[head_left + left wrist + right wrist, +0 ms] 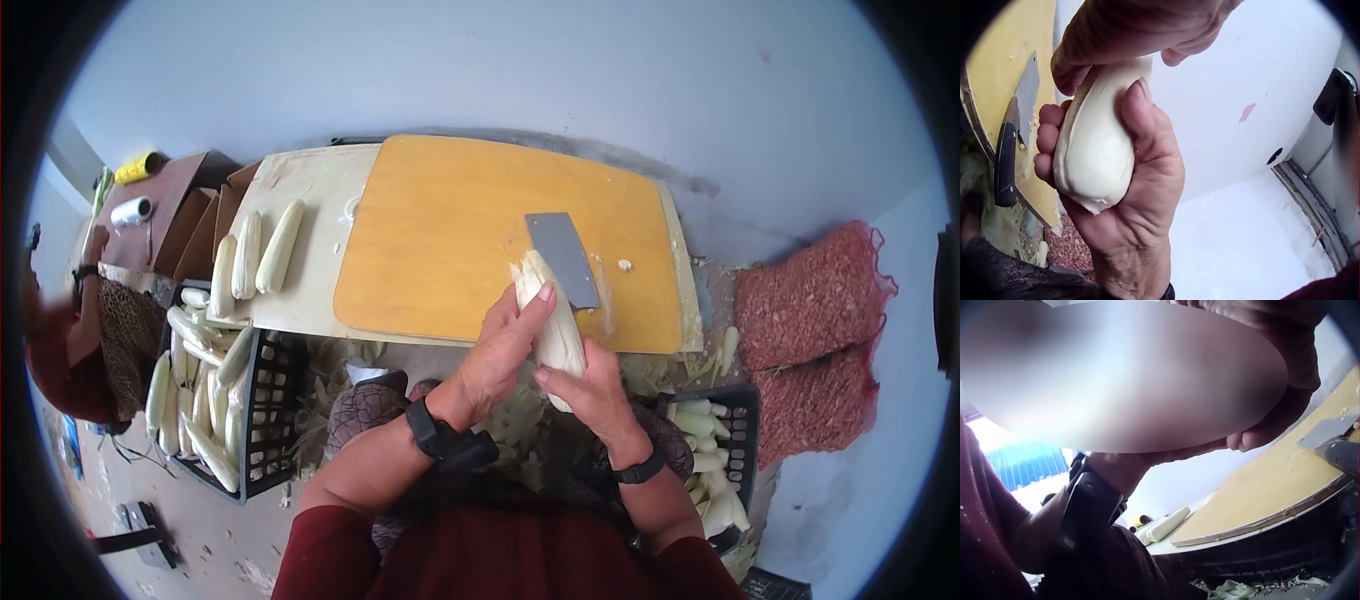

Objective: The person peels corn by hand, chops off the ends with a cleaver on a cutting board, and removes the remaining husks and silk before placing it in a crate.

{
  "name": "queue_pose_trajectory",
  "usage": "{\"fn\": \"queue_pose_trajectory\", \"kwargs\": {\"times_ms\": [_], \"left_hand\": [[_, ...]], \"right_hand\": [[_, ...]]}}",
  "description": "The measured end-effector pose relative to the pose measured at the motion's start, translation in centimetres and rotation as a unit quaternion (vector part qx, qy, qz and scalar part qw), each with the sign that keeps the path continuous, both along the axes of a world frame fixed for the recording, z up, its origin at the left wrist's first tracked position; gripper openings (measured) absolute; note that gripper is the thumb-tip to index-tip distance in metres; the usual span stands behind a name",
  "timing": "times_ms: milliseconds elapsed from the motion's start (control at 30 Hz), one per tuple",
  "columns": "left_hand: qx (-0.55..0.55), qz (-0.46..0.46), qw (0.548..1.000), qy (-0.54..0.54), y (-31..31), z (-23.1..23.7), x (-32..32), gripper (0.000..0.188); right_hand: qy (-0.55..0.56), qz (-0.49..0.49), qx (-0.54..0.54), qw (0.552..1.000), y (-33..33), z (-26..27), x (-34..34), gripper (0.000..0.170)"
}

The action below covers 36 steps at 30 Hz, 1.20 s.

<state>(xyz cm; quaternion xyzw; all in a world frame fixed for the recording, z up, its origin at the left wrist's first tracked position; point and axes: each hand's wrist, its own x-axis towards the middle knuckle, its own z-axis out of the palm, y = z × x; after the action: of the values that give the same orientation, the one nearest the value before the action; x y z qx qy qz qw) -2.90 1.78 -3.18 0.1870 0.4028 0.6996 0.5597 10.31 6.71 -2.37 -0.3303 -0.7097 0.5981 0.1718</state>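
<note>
An ear of corn in pale husk is held in both hands above the board's near edge. My left hand grips its upper part, thumb lying along the husk. Lower down, my right hand holds the blunt end, its thumb on the near side. In the left wrist view the corn's rounded base shows between thumb and fingers. A cleaver lies on the yellow board just beyond the corn; its dark handle appears in the left wrist view. A blurred patch covers much of the right wrist view.
Several husked ears lie on the table's left part. A black crate full of corn stands at left, another crate at right. Red mesh sacks are stacked by the wall. Another person's arm shows at far left.
</note>
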Motion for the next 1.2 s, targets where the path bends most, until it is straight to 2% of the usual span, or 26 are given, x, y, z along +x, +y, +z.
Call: {"fn": "queue_pose_trajectory", "kwargs": {"times_ms": [33, 100, 133, 200, 300, 500, 700, 1200], "left_hand": [[0.013, 0.011, 1.000, 0.000, 0.0, 0.1, 0.1, 0.037], [0.031, 0.031, 0.999, -0.004, -0.2, 0.4, -0.3, 0.038], [0.022, 0.011, 1.000, -0.002, -0.5, 0.6, -0.5, 0.038], [0.015, -0.005, 1.000, -0.005, -0.9, 1.1, -1.1, 0.038], [0.016, -0.015, 1.000, -0.001, -1.5, 1.8, -1.8, 0.041], [0.034, 0.012, 0.999, 0.018, -2.0, 2.0, -2.3, 0.045], [0.067, -0.003, 0.998, 0.016, -2.2, 2.1, -2.3, 0.051], [0.087, 0.002, 0.995, 0.037, -1.7, 2.2, -2.0, 0.031]], "right_hand": [[-0.007, 0.007, 0.003, 1.000, -0.1, 0.2, -0.2, 0.034], [0.060, 0.013, -0.138, 0.989, -0.1, 0.5, -0.8, 0.037], [0.055, 0.020, -0.135, 0.989, -0.1, 0.5, -1.1, 0.037], [0.122, 0.031, -0.268, 0.955, 0.2, 0.1, -1.3, 0.043], [0.142, 0.058, -0.300, 0.942, 0.6, -0.3, -1.5, 0.048], [0.120, 0.128, -0.278, 0.944, 0.9, -0.9, -1.1, 0.056], [0.112, 0.137, -0.290, 0.941, 0.8, -1.0, -0.4, 0.058], [0.100, 0.135, -0.266, 0.949, 0.7, -0.4, 0.0, 0.058]]}}
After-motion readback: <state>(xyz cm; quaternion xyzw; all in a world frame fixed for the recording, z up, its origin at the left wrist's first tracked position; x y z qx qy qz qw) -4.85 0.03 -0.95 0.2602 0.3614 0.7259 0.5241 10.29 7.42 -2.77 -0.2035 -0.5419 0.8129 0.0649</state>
